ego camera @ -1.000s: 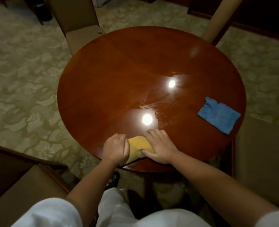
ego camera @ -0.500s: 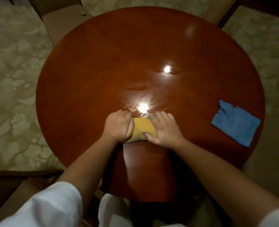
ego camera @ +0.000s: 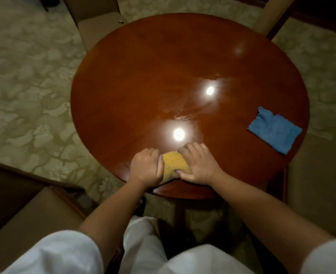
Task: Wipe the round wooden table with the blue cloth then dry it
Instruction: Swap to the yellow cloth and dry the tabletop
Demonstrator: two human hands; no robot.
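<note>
At the lower centre of the round wooden counter (ego camera: 143, 80), left hand (ego camera: 145, 167) and right hand (ego camera: 197, 165) clutch a yellow cloth (ego camera: 173, 165); wet streaks lie up-frame, and the blue cloth (ego camera: 274, 129) lies at right, nearer the right hand.

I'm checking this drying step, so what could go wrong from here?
1. The yellow cloth under both hands sits at the near edge of the table; a pull toward the body could drag it off.
2. Wet streaks lie farther in, past the cloth, and may be left undried.
3. The blue cloth lies close to the right edge; a wide sweep might knock it off.
</note>
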